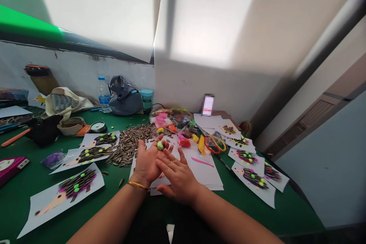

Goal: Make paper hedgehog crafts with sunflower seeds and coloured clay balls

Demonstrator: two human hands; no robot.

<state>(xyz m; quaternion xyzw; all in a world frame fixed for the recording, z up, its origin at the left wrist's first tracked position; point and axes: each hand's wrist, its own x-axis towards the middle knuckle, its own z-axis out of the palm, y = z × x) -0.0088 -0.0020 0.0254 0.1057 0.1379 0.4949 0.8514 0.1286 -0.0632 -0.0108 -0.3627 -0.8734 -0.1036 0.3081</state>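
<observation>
My left hand (148, 160) is turned palm up over the white paper, with a small ball of light green clay (160, 145) resting on its fingers. A gold bangle circles that wrist. My right hand (180, 173) lies flat across the left palm and fingers, its own fingers stretched out just below the ball. Under both hands is a stack of white paper (210, 179), largely covered by them. To the right on the sheets lies a pink modelling tool (202, 162).
Sunflower seeds (128, 146) are heaped at the left. Hedgehog pictures (77, 187) of seeds and clay lie on both sides. Behind are clay packets (184, 142), scissors (215, 144), a phone (208, 105), a water bottle (104, 95) and a teal cup (147, 101).
</observation>
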